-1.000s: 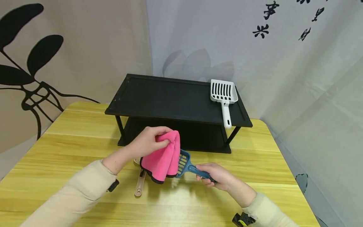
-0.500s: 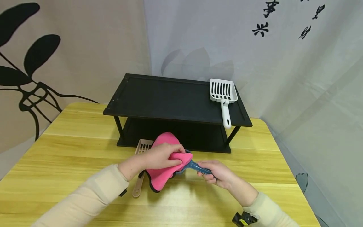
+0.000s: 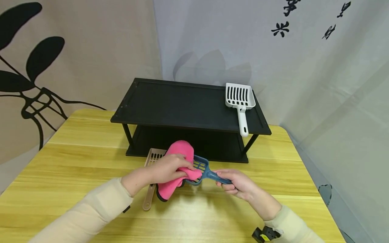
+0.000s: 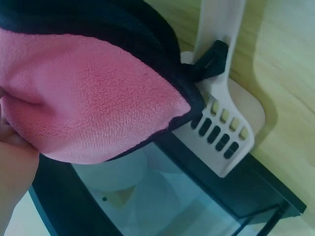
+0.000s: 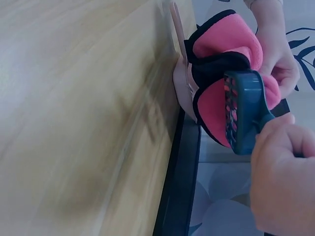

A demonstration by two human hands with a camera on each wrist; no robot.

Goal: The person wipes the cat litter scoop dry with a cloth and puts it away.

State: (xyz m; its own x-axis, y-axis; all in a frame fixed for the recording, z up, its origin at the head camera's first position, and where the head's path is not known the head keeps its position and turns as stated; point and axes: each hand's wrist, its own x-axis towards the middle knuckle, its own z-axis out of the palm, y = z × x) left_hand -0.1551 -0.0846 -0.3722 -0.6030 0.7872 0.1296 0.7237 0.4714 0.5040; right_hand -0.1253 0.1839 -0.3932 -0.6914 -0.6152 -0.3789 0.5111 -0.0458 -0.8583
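Note:
A pink cloth with a black edge (image 3: 182, 150) hangs bunched in my left hand (image 3: 170, 168), which pinches it and presses it to the slotted head of a blue litter scoop (image 3: 203, 165). My right hand (image 3: 238, 184) grips that scoop by its handle, holding it above the table. In the right wrist view the blue scoop's head (image 5: 246, 110) lies against the cloth (image 5: 211, 98). Beneath the cloth a beige litter scoop (image 3: 148, 197) rests at the front of the rack, partly covered; the left wrist view shows its slotted head (image 4: 216, 132).
A black two-tier rack (image 3: 179, 104) stands at the back of the wooden table (image 3: 91, 162). On its top shelf, at the right, lies a white litter scoop (image 3: 240, 101), its handle overhanging the front edge. A printed curtain (image 3: 319, 84) hangs behind.
The left hand has lowered the pink cloth onto the blue scoop's head, then slid it slightly left, baring more slots. The right hand keeps its grip on the handle.

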